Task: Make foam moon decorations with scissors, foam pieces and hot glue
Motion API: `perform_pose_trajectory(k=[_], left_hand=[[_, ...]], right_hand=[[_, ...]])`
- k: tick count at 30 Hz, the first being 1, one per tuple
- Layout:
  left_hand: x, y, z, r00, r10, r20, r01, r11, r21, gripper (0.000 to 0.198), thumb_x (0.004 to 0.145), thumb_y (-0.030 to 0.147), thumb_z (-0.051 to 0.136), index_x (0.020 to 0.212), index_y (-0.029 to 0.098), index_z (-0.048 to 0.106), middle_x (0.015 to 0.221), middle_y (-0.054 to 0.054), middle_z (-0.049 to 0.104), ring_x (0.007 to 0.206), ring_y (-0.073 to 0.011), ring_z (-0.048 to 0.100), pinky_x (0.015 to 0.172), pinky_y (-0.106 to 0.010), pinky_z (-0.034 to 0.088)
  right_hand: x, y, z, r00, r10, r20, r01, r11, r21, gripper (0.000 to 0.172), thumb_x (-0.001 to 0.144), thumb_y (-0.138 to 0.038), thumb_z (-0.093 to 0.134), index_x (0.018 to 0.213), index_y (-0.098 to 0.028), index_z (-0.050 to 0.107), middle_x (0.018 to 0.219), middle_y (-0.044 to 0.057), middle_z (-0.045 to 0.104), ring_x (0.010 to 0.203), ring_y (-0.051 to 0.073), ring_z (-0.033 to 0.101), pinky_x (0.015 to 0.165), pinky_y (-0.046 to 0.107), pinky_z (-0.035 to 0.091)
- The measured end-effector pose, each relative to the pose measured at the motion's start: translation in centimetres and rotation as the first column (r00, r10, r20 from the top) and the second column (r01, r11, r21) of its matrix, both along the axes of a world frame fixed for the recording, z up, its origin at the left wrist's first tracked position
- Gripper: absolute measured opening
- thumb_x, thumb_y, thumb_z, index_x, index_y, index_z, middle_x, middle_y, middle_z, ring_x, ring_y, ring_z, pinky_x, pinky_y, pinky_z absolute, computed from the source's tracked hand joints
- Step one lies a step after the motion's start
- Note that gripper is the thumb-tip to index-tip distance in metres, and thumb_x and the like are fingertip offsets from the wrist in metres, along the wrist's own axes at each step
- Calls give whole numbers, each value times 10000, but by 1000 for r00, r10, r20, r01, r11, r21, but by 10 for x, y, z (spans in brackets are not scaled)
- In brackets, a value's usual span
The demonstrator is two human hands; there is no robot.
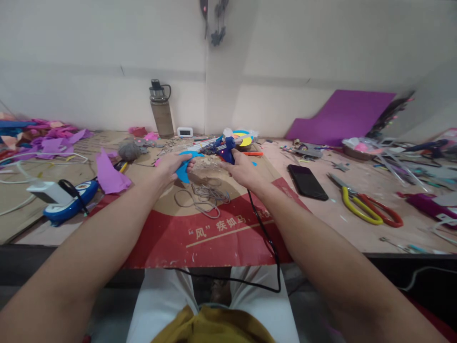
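Note:
My left hand is closed on a blue crescent-shaped piece, held above the red and tan board. To its right, my right hand grips a dark blue glue gun, whose black cord runs down over the board and the table edge. Beneath and between my hands lies a loose tangle of grey cord. Just behind the glue gun sit a yellow and blue round piece and an orange stick.
A bottle and a small white clock stand at the back. Right of the board lie a black phone and red-and-yellow-handled scissors. On the left are a blue power strip, purple felt and a grey yarn ball.

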State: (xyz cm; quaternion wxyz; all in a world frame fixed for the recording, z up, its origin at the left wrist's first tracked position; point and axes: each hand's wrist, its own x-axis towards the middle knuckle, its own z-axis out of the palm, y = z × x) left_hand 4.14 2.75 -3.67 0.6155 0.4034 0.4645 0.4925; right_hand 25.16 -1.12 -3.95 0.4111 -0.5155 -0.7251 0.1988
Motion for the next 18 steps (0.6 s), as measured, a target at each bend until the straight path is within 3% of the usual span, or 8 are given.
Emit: perform_pose_trajectory(k=[7, 18], left_hand=[[1, -3, -2, 992, 33, -121, -25, 998, 64, 160, 830, 53, 567, 689, 123, 593, 589, -24, 613, 455, -78, 535, 447, -183, 451], [2, -2, -3, 977, 36, -211, -9, 992, 128, 128, 810, 50, 593, 712, 131, 610, 611, -36, 640, 434, -82, 527, 439, -197, 434]], right_hand=[[-1, 0, 1, 998, -14, 65, 13, 1000, 16, 303, 834, -258, 580, 1120, -159, 574, 1083, 123, 673, 964, 247, 629, 876, 401, 486], [-1, -1, 1, 994, -25, 102, 21, 999, 47, 282, 832, -238, 595, 1102, -159, 573, 1086, 134, 678, 964, 257, 638, 849, 388, 493]])
